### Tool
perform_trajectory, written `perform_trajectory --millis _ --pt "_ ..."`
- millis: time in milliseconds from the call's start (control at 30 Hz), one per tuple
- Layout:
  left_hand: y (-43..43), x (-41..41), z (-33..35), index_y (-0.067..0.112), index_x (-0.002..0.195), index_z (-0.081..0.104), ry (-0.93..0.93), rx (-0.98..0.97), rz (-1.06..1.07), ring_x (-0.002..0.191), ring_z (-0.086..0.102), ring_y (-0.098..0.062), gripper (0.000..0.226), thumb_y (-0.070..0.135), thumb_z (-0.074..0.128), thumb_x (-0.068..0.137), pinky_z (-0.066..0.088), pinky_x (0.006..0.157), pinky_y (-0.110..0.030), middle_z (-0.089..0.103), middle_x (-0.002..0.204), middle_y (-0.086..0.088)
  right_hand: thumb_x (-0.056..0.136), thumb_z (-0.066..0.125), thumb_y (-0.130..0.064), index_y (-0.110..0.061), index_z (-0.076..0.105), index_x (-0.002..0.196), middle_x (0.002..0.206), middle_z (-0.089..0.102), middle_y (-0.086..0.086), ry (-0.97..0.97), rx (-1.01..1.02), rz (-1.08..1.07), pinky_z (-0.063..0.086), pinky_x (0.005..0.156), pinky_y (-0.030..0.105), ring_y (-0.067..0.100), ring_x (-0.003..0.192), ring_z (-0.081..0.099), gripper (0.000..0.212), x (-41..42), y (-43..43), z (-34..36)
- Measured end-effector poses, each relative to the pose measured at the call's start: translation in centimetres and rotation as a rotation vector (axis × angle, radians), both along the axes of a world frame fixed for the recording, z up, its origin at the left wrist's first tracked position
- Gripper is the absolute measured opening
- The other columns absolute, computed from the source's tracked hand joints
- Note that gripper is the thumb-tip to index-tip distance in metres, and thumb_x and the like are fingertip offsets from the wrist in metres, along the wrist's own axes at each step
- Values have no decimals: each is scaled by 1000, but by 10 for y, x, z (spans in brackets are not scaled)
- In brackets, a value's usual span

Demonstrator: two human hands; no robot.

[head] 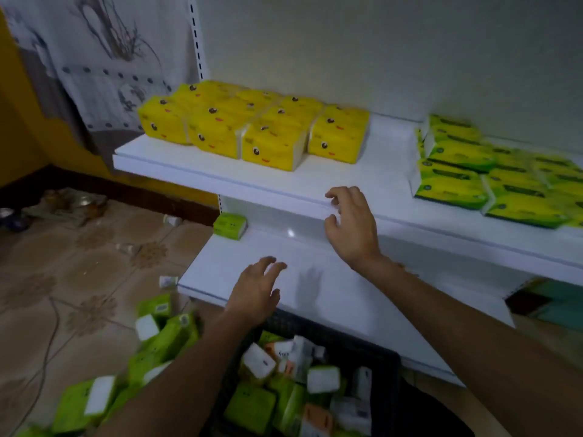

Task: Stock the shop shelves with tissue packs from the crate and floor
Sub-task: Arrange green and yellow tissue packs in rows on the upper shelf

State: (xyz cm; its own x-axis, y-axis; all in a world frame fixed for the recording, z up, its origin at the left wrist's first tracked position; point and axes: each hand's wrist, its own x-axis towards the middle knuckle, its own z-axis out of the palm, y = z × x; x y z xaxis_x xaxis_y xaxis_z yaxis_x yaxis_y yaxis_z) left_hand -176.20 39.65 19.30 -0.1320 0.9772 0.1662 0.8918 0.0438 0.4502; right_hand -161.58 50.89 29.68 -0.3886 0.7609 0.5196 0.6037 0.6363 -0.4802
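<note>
Green packs [249, 405] heaped in crate [372, 348] and strewn on floor [63, 263], one alone on lower shelf [331, 310]; left hand [255, 288] and right hand [350, 222] empty, fingers loosely spread, above that shelf; risk: slick packs slipping from overfull grabs.

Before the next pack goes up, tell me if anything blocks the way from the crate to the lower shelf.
Nothing visible does: the lower shelf holds only one green pack at its far left end.

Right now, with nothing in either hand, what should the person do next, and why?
Probably dip the left hand into the crate for a green pack: it and the right hand hold nothing, and the lower shelf bears only a lone pack.
</note>
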Motion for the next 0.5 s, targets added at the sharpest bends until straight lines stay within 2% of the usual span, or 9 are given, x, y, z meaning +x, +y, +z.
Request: perform_trajectory --millis 133,300,433,500 --pt "-54 6 -68 9 124 52 -123 -342 138 112 52 -35 37 16 54 87 41 88 -37 53 123 -17 74 52 8 -3 59 106 104 55 12 -40 -68 146 40 70 21 24 91 54 35 12 -48 -59" --pt "-84 17 -126 9 119 56 -243 -496 252 102 57 -33 34 18 57 87 45 80 -35 54 120 -17 87 50 2 -10 52 126 126 50 9 -80 -584 93 43 90 31 22 114 51 41 30 -83 -153" --pt "-85 25 -168 6 119 56 -267 -595 269 110 52 -36 35 13 58 85 42 90 -39 52 121 -19 88 50 1 -8 51 130 130 53 12 -8 -924 -84 43 97 34 26 119 51 43 44 -108 -229" --pt "-80 26 -188 5 123 53 -252 -666 246 114 49 -36 39 14 59 85 40 92 -38 48 123 -19 91 49 -2 -12 46 136 136 49 10 34 -1119 -155 44 97 36 26 123 48 46 54 -123 -265"
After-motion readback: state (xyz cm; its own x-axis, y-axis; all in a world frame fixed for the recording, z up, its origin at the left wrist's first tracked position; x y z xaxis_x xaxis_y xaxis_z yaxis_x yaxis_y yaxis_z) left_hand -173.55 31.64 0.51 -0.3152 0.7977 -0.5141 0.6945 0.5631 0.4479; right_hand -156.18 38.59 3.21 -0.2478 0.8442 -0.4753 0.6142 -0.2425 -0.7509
